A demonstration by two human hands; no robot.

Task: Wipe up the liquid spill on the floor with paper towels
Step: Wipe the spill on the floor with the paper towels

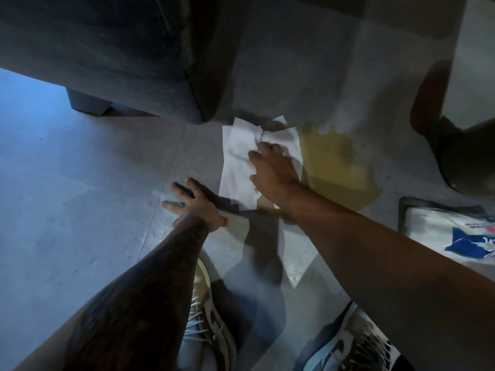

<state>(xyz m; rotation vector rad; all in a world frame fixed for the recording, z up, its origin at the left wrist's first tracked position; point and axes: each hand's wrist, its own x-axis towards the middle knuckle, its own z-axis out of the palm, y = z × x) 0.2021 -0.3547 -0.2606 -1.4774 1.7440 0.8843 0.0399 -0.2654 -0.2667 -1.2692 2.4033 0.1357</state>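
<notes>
A yellowish liquid spill (337, 167) spreads over the grey tiled floor (80, 196), right of centre. White paper towels (237, 162) lie flat on the floor against the spill's left edge. My right hand (273, 170) presses down on the towels, its fingers bent into the paper and bunching it slightly. My left hand (191, 204) rests flat on the bare floor just left of the towels, fingers spread. A thin wet streak shows below the towels under my right forearm.
A dark upholstered sofa (120, 54) stands at the top left, its corner almost touching the towels. A dark round object (466, 156) sits at the right edge. A printed plastic package (450, 231) lies at the right. My two shoes (211, 325) are at the bottom.
</notes>
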